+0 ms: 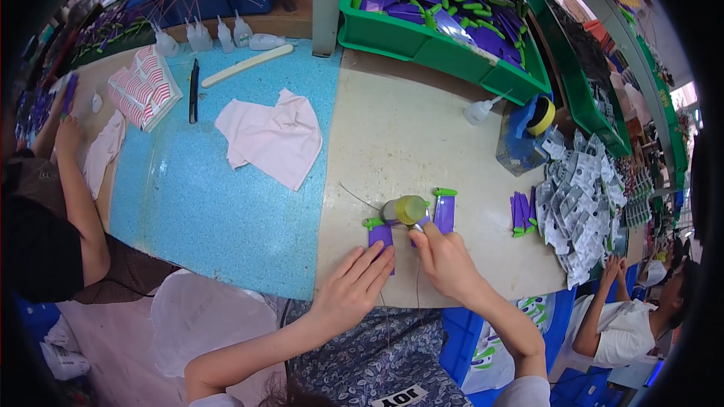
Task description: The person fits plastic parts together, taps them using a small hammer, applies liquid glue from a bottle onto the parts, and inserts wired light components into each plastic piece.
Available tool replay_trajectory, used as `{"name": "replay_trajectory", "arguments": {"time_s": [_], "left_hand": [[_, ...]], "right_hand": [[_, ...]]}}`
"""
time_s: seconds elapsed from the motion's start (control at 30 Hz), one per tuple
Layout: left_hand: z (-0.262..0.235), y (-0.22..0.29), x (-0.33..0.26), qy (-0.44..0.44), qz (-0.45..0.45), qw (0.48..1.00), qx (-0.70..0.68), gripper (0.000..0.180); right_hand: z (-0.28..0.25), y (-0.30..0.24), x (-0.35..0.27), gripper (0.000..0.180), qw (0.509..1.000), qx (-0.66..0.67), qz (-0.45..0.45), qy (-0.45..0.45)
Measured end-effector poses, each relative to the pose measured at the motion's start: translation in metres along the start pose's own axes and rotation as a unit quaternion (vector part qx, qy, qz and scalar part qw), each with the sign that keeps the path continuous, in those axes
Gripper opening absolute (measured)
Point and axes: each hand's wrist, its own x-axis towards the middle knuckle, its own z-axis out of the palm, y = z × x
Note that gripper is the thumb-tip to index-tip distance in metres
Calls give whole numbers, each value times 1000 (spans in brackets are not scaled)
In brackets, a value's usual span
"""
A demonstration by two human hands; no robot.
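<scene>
My left hand [351,286] lies flat with fingers stretched out, its fingertips resting on a purple blade-like piece [380,235] with a bright green end [372,222]. My right hand [450,265] is closed round the handle of a small mallet with a yellow face [411,210] and a metal-coloured body. The mallet head is over the table just beside the green end of that piece. A second purple piece [445,215] with a green top lies to the right, near my right knuckles. Another purple part shows partly under my right hand. Thin wires stick out around the pieces.
Several purple-and-green pieces [519,212] lie right, beside a heap of clear blister packs [584,203]. A green crate [452,60] of similar pieces stands behind. Left, a blue mat [196,211] bears a white cloth [275,136], black cutter [194,92] and bottles [200,36]. People sit both sides.
</scene>
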Motion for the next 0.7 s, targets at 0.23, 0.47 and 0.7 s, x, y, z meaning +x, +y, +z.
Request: {"name": "replay_trajectory", "arguments": {"time_s": [0.23,0.47,0.7], "left_hand": [[-3,2,4,-6,-5,1000,-18,35],[-5,-1,20,99,-73,986,-115,30],[2,-18,75,92,-35,981,-168,31]], "right_hand": [[6,-5,-10,16,998,-9,-32,50],[-36,30,4,14,962,-34,95,255],[-21,93,3,12,908,-193,103,358]]}}
